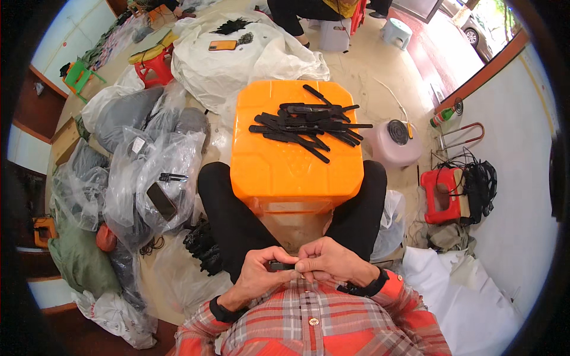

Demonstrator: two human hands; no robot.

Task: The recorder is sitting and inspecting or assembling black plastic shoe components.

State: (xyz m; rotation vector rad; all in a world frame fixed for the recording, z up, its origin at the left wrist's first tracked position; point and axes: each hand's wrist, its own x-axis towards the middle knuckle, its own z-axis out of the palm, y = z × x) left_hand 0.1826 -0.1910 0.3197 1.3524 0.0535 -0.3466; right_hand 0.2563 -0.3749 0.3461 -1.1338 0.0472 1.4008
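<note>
Close to my plaid shirt, my left hand point(265, 274) and my right hand point(333, 261) meet with fingertips pinched together. A small dark piece shows between the fingers of the left hand; most of it is hidden, so its kind is unclear. Both wrists wear black bands. Beyond my knees stands an orange plastic stool point(297, 178), with a loose pile of black strap-like strips point(309, 124) lying crisscross on its top. Neither hand touches the pile.
Clear plastic bags point(157, 184) of grey material crowd the left, with a phone point(161, 200) on them. A pinkish container point(396, 145) and a red stool point(439, 196) with black cords stand right. White sheeting point(196, 47) covers the floor ahead; another person sits beyond.
</note>
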